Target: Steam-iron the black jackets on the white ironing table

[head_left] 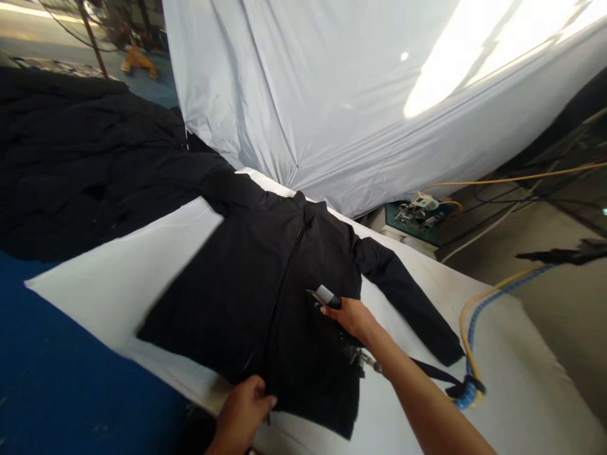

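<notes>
A black jacket lies spread on a white-covered table, its collar toward the back and its front zip running down the middle. At the lower hem by the zip, my left hand pinches the jacket's edge between thumb and fingers. Over the right front panel, my right hand is wrapped round a small black and grey tool with a thin pointed tip. Beneath my right wrist is a metal fitting, partly hidden by the arm.
A heap of black garments fills the left side. White sheeting hangs behind the table. At the right, blue and yellow hoses loop down onto the table. A green-topped machine stands beyond the back edge.
</notes>
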`<state>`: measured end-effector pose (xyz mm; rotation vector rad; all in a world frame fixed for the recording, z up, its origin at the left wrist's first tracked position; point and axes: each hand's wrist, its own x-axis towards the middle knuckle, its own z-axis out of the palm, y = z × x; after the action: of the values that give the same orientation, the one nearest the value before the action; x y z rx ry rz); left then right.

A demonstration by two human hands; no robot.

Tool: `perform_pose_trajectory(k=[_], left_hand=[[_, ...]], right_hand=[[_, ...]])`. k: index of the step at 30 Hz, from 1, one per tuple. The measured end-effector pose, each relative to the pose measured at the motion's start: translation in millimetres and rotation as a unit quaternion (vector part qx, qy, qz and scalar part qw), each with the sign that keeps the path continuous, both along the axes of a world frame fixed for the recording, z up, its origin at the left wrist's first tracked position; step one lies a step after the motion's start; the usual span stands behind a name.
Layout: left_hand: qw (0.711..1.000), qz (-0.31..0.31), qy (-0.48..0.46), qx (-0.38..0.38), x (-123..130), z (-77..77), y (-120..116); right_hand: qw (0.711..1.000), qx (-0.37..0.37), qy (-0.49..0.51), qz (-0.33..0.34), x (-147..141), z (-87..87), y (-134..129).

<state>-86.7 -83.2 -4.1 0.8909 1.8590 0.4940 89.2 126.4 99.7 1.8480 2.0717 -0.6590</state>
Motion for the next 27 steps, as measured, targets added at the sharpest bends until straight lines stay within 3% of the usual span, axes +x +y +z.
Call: perform_pose_trajectory(k=[2,5,10,13,15,17,19,21,23,24,27], left_hand=[[1.0,0.006,-0.001,0.008,-12.2,6.2,4.3],[0.999,-0.002,0.01,0.035,-33.5,16.5,9.6],[0.997,-0.031,0.07,0.023,-41.3,21.8,13.0],[0.995,-0.065,0.076,0.018,-35.8,17.2,8.7],[0.994,-0.063,0.064,0.057,-40.5,14.2,4.1],[0.983,-0.026,0.086,0.161,-59.9,13.4,0.7],[0.942,0.041,0.168,0.287,-95.1,15.4,0.5],[0.889,0.106,0.273,0.353,-139.8,19.1,3.7],[0.864,0.149,0.345,0.334,-183.8,21.3,9.1],[0.867,0.166,0.359,0.304,-202.6,20.7,11.9],[0.92,0.213,0.278,0.174,-240.6,10.5,18.2]], right_hand=[[0.998,0.019,-0.047,-0.028,12.9,-9.1,13.6],[0.993,0.04,-0.078,-0.073,35.2,-9.3,28.5],[0.985,0.027,-0.103,-0.134,54.0,3.1,37.8],[0.988,0.04,-0.091,-0.114,48.7,16.8,36.7],[0.995,0.051,-0.047,-0.076,34.1,29.5,30.8],[0.997,0.063,0.001,-0.034,9.0,42.8,18.7],[0.997,0.065,0.03,0.011,-24.6,52.7,0.6],[0.997,0.04,0.038,0.058,-61.3,56.1,-20.6],[0.994,0.009,0.035,0.107,-93.9,51.5,-39.1],[0.991,-0.003,0.027,0.128,-106.9,46.8,-45.1],[0.988,-0.004,-0.013,0.157,-129.6,28.2,-42.3]])
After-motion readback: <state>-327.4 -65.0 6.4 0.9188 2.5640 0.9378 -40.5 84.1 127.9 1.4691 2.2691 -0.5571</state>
